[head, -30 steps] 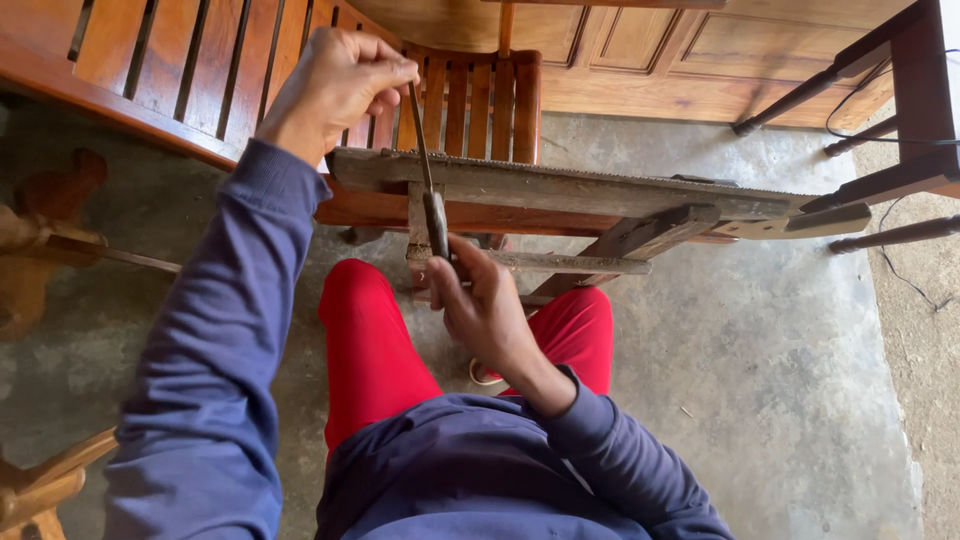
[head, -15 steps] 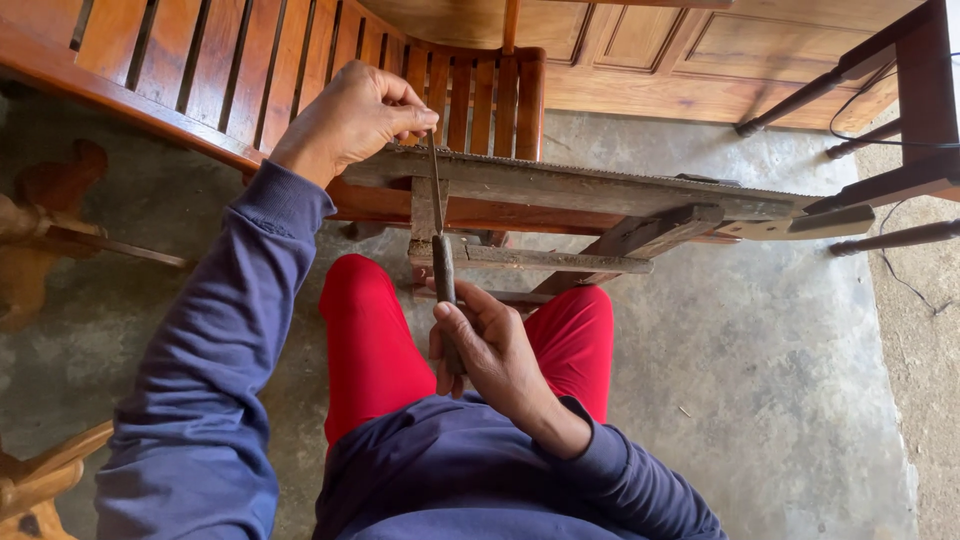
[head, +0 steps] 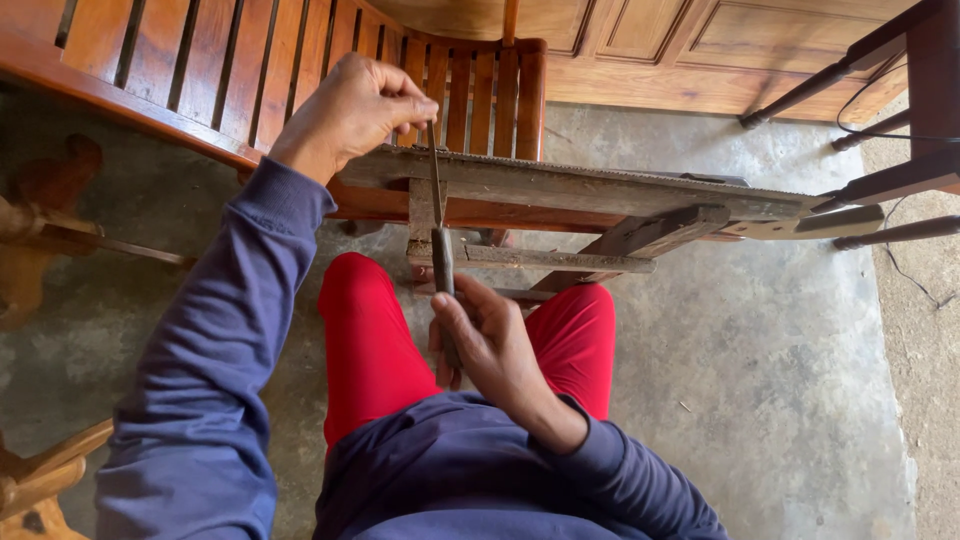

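Note:
I sit in red trousers and a blue sweater. A long thin metal file (head: pixel 436 195) with a dark handle lies across the toothed edge of a saw blade (head: pixel 640 180). The blade is held edge-up in a rough wooden clamp frame (head: pixel 655 232) in front of my knees. My left hand (head: pixel 350 108) pinches the file's far tip, just above the blade's left end. Nearer my lap, my right hand (head: pixel 495 345) grips the file's handle, with the thumb along it.
A slatted brown wooden bench (head: pixel 200 70) stands behind the clamp, with a panelled wooden door (head: pixel 700 45) further back. Dark furniture legs (head: pixel 900 185) and a thin cable are at the right. Carved wooden pieces (head: pixel 40 190) lie at the left on the grey concrete floor (head: pixel 780 360).
The file has slid toward my body across the saw edge. My right hand has drawn back to my lap, and my left hand has followed down to the blade.

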